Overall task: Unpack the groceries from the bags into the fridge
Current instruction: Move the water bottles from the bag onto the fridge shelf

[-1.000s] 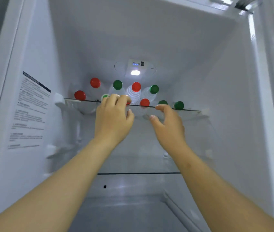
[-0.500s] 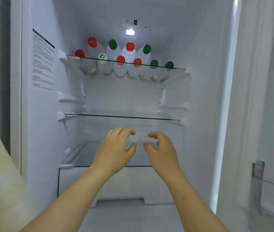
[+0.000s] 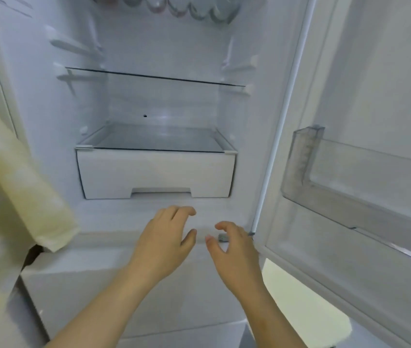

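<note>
both hands are held out, nothing gripped: left hand (image 3: 164,237) and right hand (image 3: 234,249), palms down, fingers loosely curled and relaxed, thumbs turned toward each other with a narrow gap between them. they are seen low, over the front lip of the fridge (image 3: 36,96), below the white drawer (image 3: 154,172) and apart from it. contact with the lip cannot be told.

bottles (image 3: 179,8) are cut off by the top edge of the frame, only their bases shown through the top shelf, well above both hands.

a middle glass shelf (image 3: 154,77) is seated on side rails. a lower glass shelf (image 3: 154,141) lies directly on the drawer. a tall gap is left between the two shelves, and a shallower one between drawer and fridge floor.

a small grey part (image 3: 223,237) is seen just beside the right hand's fingers. the door (image 3: 387,71) is swung open on the right, with a clear door bin (image 3: 350,187) near the right hand's side. pale yellow fabric (image 3: 6,184) is hung along the left edge, blurred.
</note>
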